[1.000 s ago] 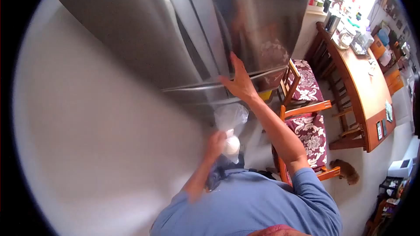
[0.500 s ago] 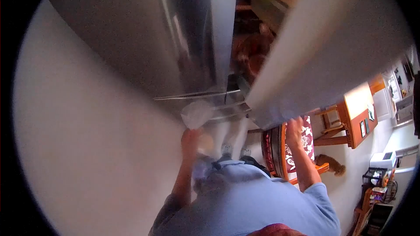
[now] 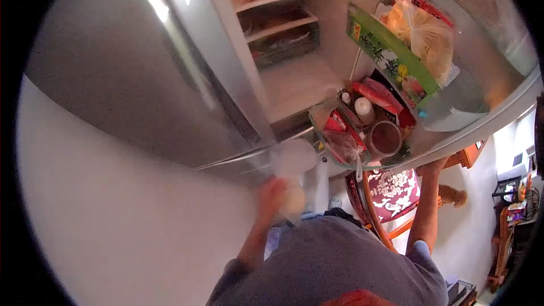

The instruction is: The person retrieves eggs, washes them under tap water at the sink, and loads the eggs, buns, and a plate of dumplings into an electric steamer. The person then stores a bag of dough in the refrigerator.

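Where door bins (image 3: 391, 62) hold bottles (image 3: 362, 107)

We are standing before the fridge (image 3: 294, 73), its door (image 3: 453, 107) swinging open to our right. Jars (image 3: 385, 136) and packets (image 3: 340, 130) are sitting in the lower door bin, a bag (image 3: 422, 34) in the upper. A chair (image 3: 391, 192) is standing below the door.

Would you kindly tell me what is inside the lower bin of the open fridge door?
The lower door bin holds two white-capped bottles, a round brown-topped container and red packets. Whatever lies beneath them is covered.
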Available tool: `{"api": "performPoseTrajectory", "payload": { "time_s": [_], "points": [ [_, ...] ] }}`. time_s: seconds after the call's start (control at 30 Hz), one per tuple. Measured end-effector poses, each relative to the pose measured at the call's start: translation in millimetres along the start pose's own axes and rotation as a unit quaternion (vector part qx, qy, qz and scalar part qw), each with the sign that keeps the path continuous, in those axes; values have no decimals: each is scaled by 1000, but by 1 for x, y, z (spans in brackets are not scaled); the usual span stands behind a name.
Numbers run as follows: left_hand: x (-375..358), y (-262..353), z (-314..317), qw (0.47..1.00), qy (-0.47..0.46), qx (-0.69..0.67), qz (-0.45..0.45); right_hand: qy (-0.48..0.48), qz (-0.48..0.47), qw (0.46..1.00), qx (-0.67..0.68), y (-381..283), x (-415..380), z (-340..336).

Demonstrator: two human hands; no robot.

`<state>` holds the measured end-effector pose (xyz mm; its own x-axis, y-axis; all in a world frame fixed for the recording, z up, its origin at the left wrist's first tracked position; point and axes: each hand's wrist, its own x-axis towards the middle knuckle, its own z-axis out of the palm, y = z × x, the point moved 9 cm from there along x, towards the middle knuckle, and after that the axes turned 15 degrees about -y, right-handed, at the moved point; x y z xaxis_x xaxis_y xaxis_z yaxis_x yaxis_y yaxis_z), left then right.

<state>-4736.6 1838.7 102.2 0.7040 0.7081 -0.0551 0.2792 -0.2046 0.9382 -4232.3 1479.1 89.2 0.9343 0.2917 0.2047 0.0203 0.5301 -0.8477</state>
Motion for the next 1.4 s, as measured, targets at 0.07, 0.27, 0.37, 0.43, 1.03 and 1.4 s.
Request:
{"api": "performPoseTrajectory", "payload": {
  "time_s": [0.07,0.27,0.37,0.43,1.03,1.4],
  "points": [
    [17,43,-4,999,-1,14,29,-53,-32,992,-114,25,37,-49],
    [56,213,-33,952,70,145,260,-131,17,991,-39,68,78,-78],
    [78,286,-40,899,163,195,358,-104,-14,989,-104,59,85,-61],
    [118,324,-46,856,217,193,427,-96,-24,985,-144,56,93,-49],
    [467,327,-91,755,238,-533,299,-80,-54,957,-273,40,92,-24],
    [490,354,-130,898,358,59,249,-70,-49,953,-291,41,92,-31]
  ]
}}
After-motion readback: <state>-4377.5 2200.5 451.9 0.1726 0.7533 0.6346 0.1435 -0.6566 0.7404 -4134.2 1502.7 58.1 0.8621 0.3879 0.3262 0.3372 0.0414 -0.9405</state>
